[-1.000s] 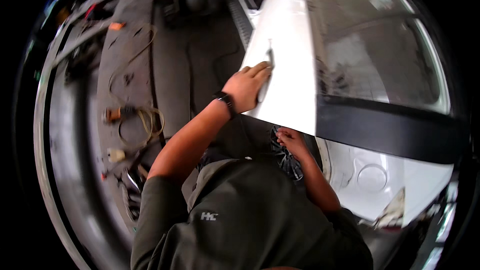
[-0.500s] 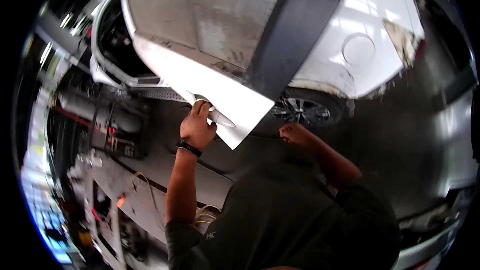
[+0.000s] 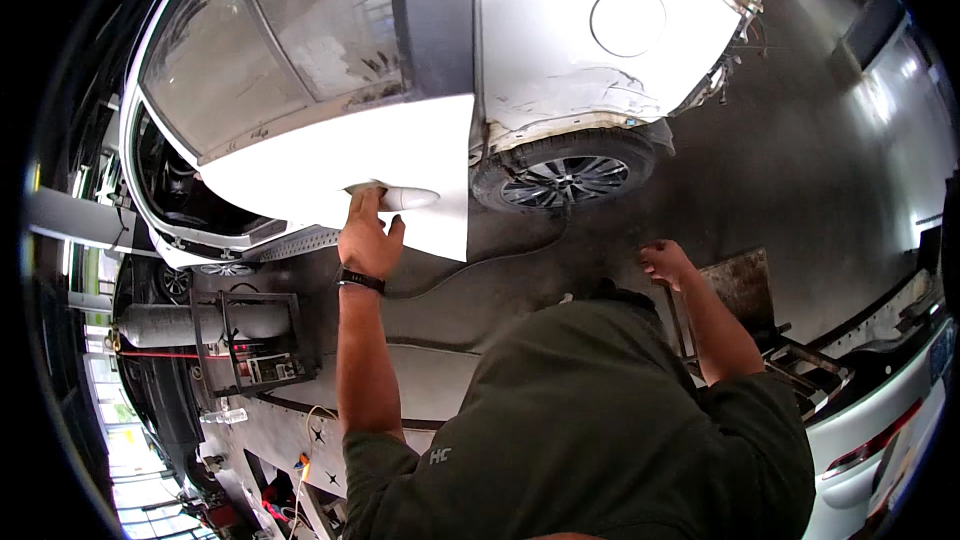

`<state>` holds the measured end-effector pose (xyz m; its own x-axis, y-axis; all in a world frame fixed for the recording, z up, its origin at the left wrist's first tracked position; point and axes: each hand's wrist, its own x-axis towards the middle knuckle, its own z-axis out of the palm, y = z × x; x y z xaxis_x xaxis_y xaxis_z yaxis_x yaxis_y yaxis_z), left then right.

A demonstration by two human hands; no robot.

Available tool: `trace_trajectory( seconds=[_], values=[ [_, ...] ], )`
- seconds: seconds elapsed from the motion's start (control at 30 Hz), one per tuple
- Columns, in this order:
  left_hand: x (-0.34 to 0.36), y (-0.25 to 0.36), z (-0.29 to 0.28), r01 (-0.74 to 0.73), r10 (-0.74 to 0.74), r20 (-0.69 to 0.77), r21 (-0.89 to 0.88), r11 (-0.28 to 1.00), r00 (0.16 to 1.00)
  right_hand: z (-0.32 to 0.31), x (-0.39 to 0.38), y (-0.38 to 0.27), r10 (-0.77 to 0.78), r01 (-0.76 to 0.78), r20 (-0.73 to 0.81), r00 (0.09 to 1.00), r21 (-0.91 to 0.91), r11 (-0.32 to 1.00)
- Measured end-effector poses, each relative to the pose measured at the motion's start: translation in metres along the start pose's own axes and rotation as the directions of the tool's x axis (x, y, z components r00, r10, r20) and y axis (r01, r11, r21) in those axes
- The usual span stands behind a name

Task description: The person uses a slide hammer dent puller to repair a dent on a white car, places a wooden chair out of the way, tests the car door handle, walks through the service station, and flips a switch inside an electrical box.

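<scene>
A person in a dark green shirt works at the side of a white car (image 3: 560, 20) in a workshop, left hand (image 3: 370, 235) touching the handle (image 3: 410, 198) low on the door (image 3: 310, 165), fingers bent over its front end; whether they close tightly on it cannot be told. The right hand (image 3: 668, 262), loosely half open with nothing seen in it, hangs over the grey floor (image 3: 780, 190). The door's white skin looks plain and bright beneath dusty, smudged glass (image 3: 325, 15), while the panel behind it is scraped and dirty above the rear wheel (image 3: 565, 180). A dark cable (image 3: 500, 258) snakes across the floor. At left, a grey cylinder (image 3: 205, 325) lies beside a metal frame (image 3: 300, 340); at right stand a rusty plate (image 3: 735, 290) and, beyond it, another pale car (image 3: 840, 450). Daylight fills windows (image 3: 120, 440) at lower left.
</scene>
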<state>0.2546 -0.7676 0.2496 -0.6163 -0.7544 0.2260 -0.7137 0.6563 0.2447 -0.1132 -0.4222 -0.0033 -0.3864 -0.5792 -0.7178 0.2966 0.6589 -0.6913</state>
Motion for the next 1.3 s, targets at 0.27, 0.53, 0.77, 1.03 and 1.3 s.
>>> trace_trajectory(
  seconds=[0.27,0.53,0.77,1.03,1.3],
  values=[
    [0.075,0.005,0.04,0.008,-0.008,0.017,0.025,1.0,1.0,-0.049,0.005,0.038,0.115,-0.112,-0.191,0.975,0.024,0.993],
    [0.138,-0.004,0.059,-0.113,0.111,0.027,0.116,0.987,0.993,-0.039,-0.037,0.118,0.384,-0.324,-0.39,0.837,0.211,0.922],
    [0.164,-0.027,0.063,-0.237,0.238,0.018,0.19,0.953,0.971,0.021,-0.072,0.205,0.519,-0.253,-0.294,0.803,0.619,0.743],
    [0.159,0.0,0.051,-0.212,0.212,-0.065,0.003,0.977,0.975,0.09,-0.103,0.206,0.497,-0.189,-0.368,0.786,0.621,0.76],
    [0.086,0.035,0.126,-0.482,0.569,-0.007,-0.54,0.69,0.823,0.097,-0.128,0.239,0.351,-0.16,-0.474,0.808,0.397,0.904]
  ],
)
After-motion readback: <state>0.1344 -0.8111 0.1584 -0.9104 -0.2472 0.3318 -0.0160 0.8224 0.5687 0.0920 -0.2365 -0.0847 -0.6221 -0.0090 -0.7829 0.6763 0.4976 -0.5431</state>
